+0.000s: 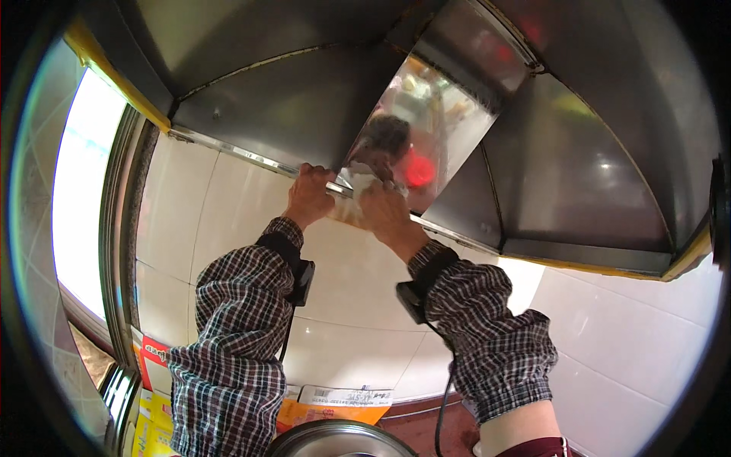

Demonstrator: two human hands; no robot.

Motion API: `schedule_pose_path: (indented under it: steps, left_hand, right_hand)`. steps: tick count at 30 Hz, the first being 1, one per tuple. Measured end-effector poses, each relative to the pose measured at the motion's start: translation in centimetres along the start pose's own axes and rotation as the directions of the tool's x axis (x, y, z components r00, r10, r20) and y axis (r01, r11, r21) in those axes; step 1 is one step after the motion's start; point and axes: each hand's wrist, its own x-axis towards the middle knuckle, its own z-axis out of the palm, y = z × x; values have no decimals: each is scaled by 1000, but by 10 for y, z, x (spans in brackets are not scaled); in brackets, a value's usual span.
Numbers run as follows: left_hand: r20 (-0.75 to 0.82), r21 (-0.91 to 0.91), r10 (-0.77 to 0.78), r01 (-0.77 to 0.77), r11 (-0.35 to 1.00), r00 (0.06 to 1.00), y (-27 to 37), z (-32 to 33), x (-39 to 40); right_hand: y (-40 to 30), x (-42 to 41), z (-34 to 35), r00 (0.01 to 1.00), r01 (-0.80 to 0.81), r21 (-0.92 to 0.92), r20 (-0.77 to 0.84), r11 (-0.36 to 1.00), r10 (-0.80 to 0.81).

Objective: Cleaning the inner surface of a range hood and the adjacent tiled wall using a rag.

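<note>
Above a tiled wall hangs a dark metal range hood. A shiny reflective panel crosses its middle. My left hand is curled over the hood's lower metal edge, just left of the panel. Against the panel's lower left part, my right hand holds a crumpled whitish cloth or sheet; its material is unclear. The panel mirrors a dark-haired head and a red round shape. Checked sleeve covers are on both forearms, with a black device near each wrist.
A bright window with a dark frame stands at the left. Below are a round metal lid or pot, an orange and white package and yellow packages. Black cables run down from the wrists.
</note>
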Motion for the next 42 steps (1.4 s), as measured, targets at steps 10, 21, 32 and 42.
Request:
schedule_pose_path:
  steps: [10,21,32,42]
  left_hand:
    - [-77,-36,74,-77,996,994,-2,25,9]
    - [16,-94,28,-26,995,999,34,18,20]
    - [0,-35,43,-43,998,999,8,39,21]
    - [-142,62,78,-70,996,987,55,42,30]
  right_hand:
    - [-7,11,13,944,-18,235,-317,972,94]
    - [34,1,36,941,149,225,-331,963,-69]
    - [128,-79,104,967,65,189,-255,980,-15]
    - [192,-102,119,818,-257,683,-223,684,530]
